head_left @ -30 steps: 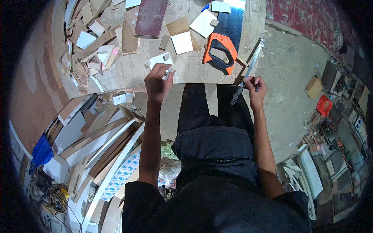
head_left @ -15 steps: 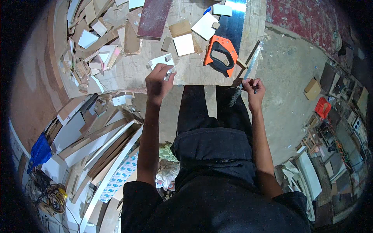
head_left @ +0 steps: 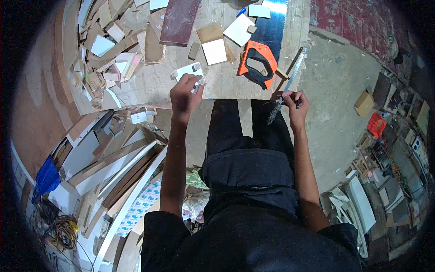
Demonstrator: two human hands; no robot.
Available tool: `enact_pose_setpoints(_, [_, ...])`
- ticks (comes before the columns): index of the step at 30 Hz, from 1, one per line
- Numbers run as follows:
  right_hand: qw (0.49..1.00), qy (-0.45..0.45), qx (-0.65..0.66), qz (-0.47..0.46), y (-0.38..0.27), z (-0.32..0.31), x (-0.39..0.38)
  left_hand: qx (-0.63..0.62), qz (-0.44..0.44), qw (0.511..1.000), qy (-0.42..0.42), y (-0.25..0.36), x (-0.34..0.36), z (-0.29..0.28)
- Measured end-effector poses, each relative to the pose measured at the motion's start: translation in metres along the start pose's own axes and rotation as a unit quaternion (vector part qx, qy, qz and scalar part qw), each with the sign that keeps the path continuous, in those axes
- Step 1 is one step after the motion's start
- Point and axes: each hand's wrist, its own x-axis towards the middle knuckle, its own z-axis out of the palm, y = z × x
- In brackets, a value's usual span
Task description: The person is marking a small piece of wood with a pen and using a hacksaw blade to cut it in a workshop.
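Near the table's front edge, my left hand (head_left: 185, 93) is closed with thumb and fingers on a small white board piece (head_left: 185, 71) that has cut-outs in it. The board lies on the tabletop, partly hidden under the fingers. At the table's right corner, my right hand (head_left: 297, 102) grips a narrow hand saw (head_left: 295, 76). Its thin toothed blade points away from me, and its dark, rough-wrapped handle end (head_left: 273, 114) hangs over my thigh. A short dark rod end also shows by the fingers; I cannot tell what it is.
A large handsaw with an orange and black handle (head_left: 255, 46) lies between my hands. White and brown offcuts (head_left: 214, 52) and a dark red board (head_left: 180, 20) are on the table (head_left: 226, 86). Scrap wood is heaped at left (head_left: 102, 45), with stacked boards (head_left: 113, 167) below.
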Motion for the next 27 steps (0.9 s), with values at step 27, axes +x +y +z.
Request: enact_pose_setpoints(27, [1.0,-0.004,0.01,0.001,-0.0066,0.0019,0.0055,0.005,-0.008,1.0,-0.007,-0.0008,0.0006,-0.0009])
